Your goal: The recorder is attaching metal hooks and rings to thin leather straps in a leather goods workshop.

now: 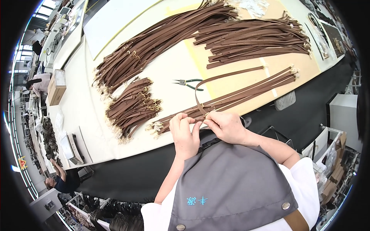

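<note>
Both hands meet near the table's front edge, over a brown leather strap (pixel 230 73). My left hand (pixel 184 133) has thumb and fingers pinched, with what lies between them hidden. Close beside it, my right hand (pixel 226 126) grips the strap by its gold-coloured buckle end. From there the strap curves up and away to the right across the table. Under and beyond the hands lies a small bundle of long brown straps (pixel 250 89), with pale wrapped ends. Green-handled pliers (pixel 189 83) rest on the table beyond my hands.
Piles of brown straps lie at the far left (pixel 154 42), far right (pixel 254 40) and near left (pixel 133 106). A cardboard box (pixel 57 87) stands at the table's left edge. White gloves (pixel 252 5) lie at the back. Another person (pixel 63 181) works at lower left.
</note>
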Motion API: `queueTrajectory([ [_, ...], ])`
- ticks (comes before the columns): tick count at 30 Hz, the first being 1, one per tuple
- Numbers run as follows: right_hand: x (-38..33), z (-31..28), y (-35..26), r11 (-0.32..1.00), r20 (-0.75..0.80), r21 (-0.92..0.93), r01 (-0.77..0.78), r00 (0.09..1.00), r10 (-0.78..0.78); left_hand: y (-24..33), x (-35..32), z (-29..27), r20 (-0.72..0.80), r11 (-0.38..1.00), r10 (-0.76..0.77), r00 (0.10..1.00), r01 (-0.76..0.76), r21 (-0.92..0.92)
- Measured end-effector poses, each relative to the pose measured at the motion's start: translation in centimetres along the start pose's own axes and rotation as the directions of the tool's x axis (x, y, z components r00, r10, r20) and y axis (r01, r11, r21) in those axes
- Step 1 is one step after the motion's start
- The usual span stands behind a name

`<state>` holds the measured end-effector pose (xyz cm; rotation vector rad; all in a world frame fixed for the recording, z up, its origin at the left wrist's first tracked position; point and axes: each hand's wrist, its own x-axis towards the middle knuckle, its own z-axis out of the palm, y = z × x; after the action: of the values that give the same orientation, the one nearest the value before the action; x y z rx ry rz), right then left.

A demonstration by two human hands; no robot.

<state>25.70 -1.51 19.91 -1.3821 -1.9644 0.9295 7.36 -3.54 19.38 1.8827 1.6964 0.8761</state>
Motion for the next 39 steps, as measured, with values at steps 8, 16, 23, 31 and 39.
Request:
queueTrajectory([
  [8, 0.6, 0.7, 0.0, 0.999, 0.038, 0.011, 0.049, 0.998, -0.050, -1.0, -1.2, 1.2, 0.014, 0.949, -0.267, 0.964, 0.265, -0.169],
  [16, 2.0, -0.5, 0.8, 0.994, 0.254, -0.007, 0.113, 0.961, -0.108, -2.5, -1.2, -0.1, 0.196, 0.901, -0.285, 0.938, 0.332, -0.278],
  [23, 7.2, -0.4, 3.5, 0.922, 0.454, 0.336, 0.190, 0.825, -0.335, -2.6, -0.6, -0.9, 0.271, 0.887, -0.232, 0.934, 0.318, -0.336],
  [31, 4.6, -0.1, 4.2, 0.920, 0.533, 0.386, -0.066, 0.830, -0.164, -6.8, -2.3, -3.1, 0.223, 0.739, -0.388, 0.894, 0.446, -0.505],
  [39, 3.8, -0.7, 5.2, 0.806, 0.568, 0.497, -0.322, 0.823, -0.021, -14.2, -4.2, -5.9, 0.063, 0.824, -0.479, 0.875, 0.474, -0.310],
])
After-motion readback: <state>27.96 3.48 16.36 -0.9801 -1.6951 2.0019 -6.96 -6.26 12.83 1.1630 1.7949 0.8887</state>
